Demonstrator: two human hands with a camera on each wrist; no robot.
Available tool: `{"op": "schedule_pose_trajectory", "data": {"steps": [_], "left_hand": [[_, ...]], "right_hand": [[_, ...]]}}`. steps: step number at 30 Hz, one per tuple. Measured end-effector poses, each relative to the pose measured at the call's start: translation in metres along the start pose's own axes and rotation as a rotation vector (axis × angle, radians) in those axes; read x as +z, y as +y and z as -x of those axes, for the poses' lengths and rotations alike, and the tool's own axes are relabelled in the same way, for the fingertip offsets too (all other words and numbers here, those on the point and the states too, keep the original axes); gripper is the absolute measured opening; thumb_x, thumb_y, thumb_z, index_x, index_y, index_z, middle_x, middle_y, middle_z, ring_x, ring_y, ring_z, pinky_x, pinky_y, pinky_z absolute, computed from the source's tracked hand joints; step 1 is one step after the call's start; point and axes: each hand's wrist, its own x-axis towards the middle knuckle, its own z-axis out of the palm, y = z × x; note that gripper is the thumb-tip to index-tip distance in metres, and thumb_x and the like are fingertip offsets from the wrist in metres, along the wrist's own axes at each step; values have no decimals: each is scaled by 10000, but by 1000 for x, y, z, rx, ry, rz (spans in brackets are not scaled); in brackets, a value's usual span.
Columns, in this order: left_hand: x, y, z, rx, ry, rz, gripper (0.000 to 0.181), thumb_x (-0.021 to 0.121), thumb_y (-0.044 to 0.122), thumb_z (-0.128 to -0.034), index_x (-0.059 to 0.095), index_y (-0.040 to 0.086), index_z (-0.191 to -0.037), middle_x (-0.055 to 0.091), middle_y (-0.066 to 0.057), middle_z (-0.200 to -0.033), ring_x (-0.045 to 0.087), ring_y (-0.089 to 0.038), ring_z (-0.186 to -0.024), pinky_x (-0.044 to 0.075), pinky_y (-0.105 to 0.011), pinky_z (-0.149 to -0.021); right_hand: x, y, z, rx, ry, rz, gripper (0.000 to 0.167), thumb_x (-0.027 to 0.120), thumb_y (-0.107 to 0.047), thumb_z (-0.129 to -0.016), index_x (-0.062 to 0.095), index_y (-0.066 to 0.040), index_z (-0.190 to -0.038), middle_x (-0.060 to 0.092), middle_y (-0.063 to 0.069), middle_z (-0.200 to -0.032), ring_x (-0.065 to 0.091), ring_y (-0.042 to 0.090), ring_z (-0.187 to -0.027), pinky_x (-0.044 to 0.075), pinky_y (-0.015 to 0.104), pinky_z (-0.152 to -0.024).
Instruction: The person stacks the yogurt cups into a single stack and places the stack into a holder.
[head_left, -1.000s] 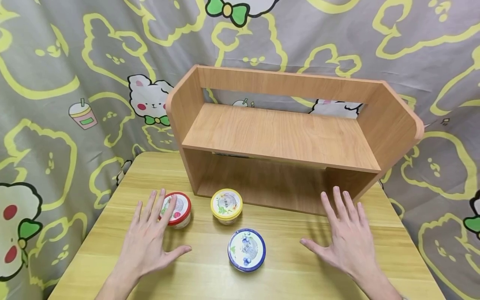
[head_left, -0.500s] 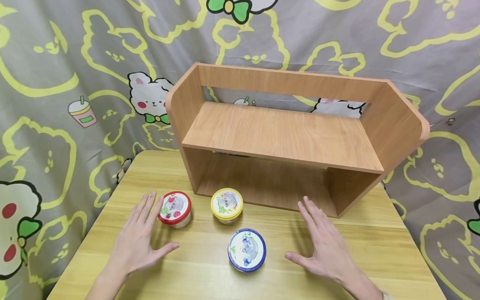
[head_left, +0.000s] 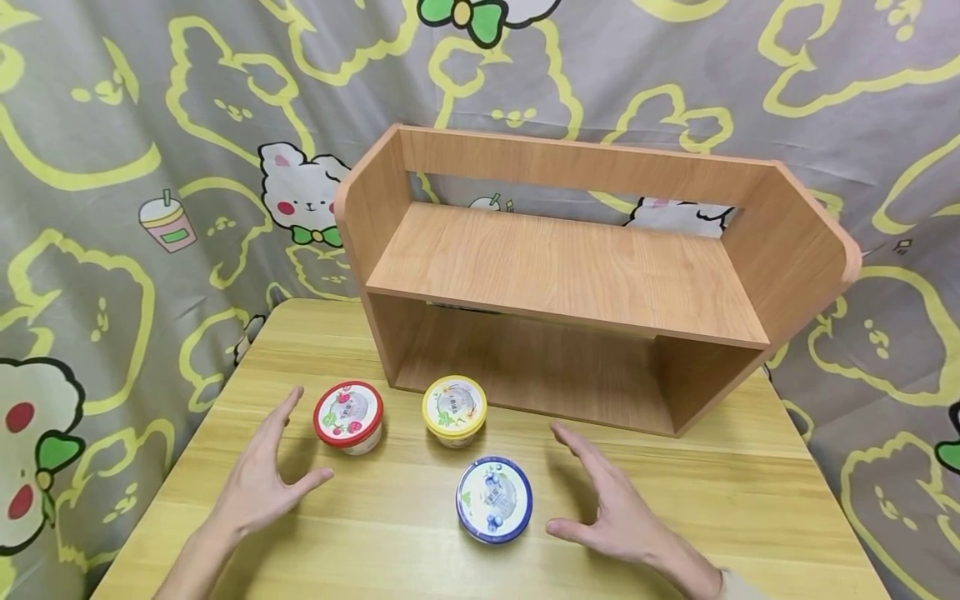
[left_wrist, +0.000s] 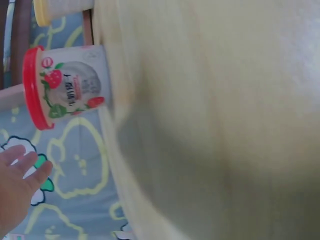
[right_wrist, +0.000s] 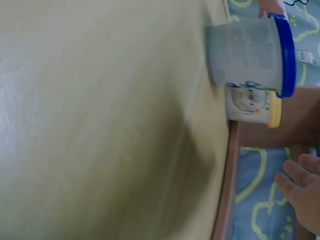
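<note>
Three lidded paper tubs stand upright on the wooden table. The red-lidded tub [head_left: 348, 415], with berries on its label, is at the left. A yellow-lidded tub [head_left: 454, 408] stands by the front of the shelf, and the blue-lidded tub [head_left: 493, 500] sits nearest me. My left hand [head_left: 255, 483] hovers left of the red-lidded tub, thumb spread from the fingers, holding nothing. To the right of the blue-lidded tub is my right hand [head_left: 611, 508], also spread and apart from it. In the left wrist view, fingers [left_wrist: 30, 172] show beside the red-lidded tub [left_wrist: 67, 85].
A two-level wooden shelf [head_left: 562, 258] stands at the back of the table [head_left: 405, 558]. Its lower compartment faces me, behind the yellow-lidded tub. A grey curtain [head_left: 225, 75] with yellow outlines hangs behind and at both sides.
My right hand has moved left, close to the blue-lidded tub. My left hand has shifted left, off from over the red-lidded tub, and turned more sideways. The tubs have stayed in place.
</note>
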Motion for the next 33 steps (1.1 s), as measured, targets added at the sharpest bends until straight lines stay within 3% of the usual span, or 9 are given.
{"op": "schedule_pose_trajectory", "data": {"steps": [5, 9, 13, 17, 20, 24, 26, 30, 33], "left_hand": [[8, -11, -1, 27, 48, 101, 1204, 960, 180, -741, 221, 183, -1692, 396, -206, -1679, 419, -19, -1488, 281, 30, -1083], [14, -16, -3, 31, 28, 173, 1215, 946, 158, -768, 170, 214, -1700, 386, -265, -1663, 266, 219, -1446, 284, 51, -1080], [18, -18, -5, -11, -8, 188, 1199, 934, 201, -800, 145, 227, -1703, 380, -265, -1665, 316, 128, -1476, 292, 54, -1058], [19, -18, -10, -45, -35, 180, 1200, 936, 239, -802, 145, 149, -1699, 382, -260, -1665, 424, -250, -1524, 309, 43, -1057], [19, -18, -15, -62, -57, 172, 1209, 945, 263, -792, 153, 82, -1688, 395, -263, -1654, 444, -457, -1466, 451, -148, -1127], [20, -17, -19, -83, -79, 162, 1231, 959, 283, -771, 161, 34, -1675, 416, -259, -1641, 455, -465, -1462, 460, -519, -1096], [21, -17, -21, -92, -86, 169, 1236, 962, 281, -767, 159, 20, -1671, 421, -256, -1637, 460, -451, -1458, 452, -569, -1095], [22, -20, -23, -116, -102, 193, 1243, 961, 278, -771, 145, 17, -1671, 428, -250, -1632, 475, -429, -1441, 478, -572, -1101], [24, -23, -23, -136, -109, 203, 1234, 958, 287, -775, 152, 31, -1673, 440, -234, -1631, 492, -403, -1423, 536, -392, -1111]], "right_hand": [[15, 5, -4, -42, -50, -90, 1176, 962, -386, -724, 297, -132, -1661, 484, 109, -1640, 563, 299, -1426, 547, 520, -1090], [24, 6, -5, -39, -109, -165, 1163, 950, -412, -753, 288, -108, -1660, 483, 138, -1635, 552, 296, -1443, 530, 474, -1134], [30, 6, -6, -27, -153, -226, 1161, 936, -439, -774, 270, -109, -1665, 476, 164, -1637, 547, 302, -1446, 522, 453, -1149], [37, 6, -7, -36, -169, -273, 1153, 934, -417, -783, 262, -103, -1666, 479, 173, -1632, 558, 306, -1436, 499, 416, -1179], [41, 7, -8, -22, -184, -312, 1142, 932, -403, -786, 270, -83, -1661, 478, 152, -1639, 555, 292, -1446, 435, 322, -1226], [45, 6, -10, 2, -209, -352, 1136, 931, -401, -783, 278, -91, -1660, 477, 138, -1644, 545, 246, -1461, 364, 236, -1250], [46, 6, -11, 10, -217, -357, 1138, 934, -405, -776, 281, -116, -1662, 477, 145, -1643, 536, 225, -1470, 351, 238, -1257], [48, 6, -12, 16, -228, -359, 1130, 949, -393, -760, 302, -170, -1659, 477, 157, -1641, 510, 217, -1492, 342, 269, -1270], [49, 6, -12, 5, -234, -362, 1099, 953, -373, -764, 327, -191, -1649, 496, 120, -1635, 507, 202, -1493, 347, 269, -1265]]}}
